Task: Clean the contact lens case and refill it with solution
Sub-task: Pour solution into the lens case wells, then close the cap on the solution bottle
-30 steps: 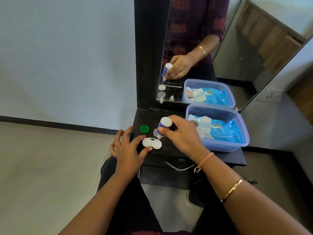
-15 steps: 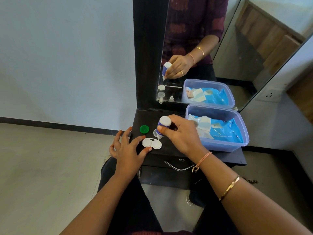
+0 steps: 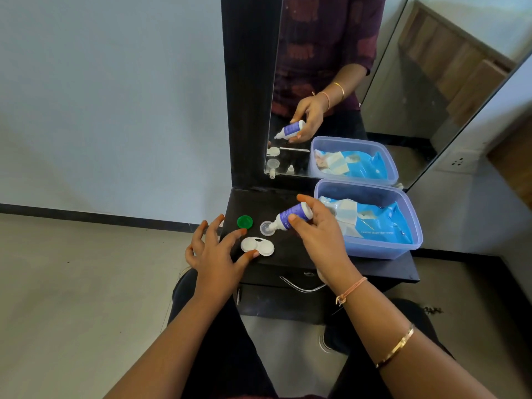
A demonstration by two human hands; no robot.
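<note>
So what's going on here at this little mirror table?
A person is working on a contact lens case at a black dressing table. Their right hand grips a small solution bottle, tilted with its nozzle over a clear cap. The left hand is spread beside the white case, thumb touching its near edge. A green cap lies loose behind it. A blue plastic tub holding a wipes pack sits on the right.

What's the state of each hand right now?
Left hand: open, fingers spread, thumb touching the lens case.
Right hand: holding the solution bottle, tilted nozzle-down.
</note>
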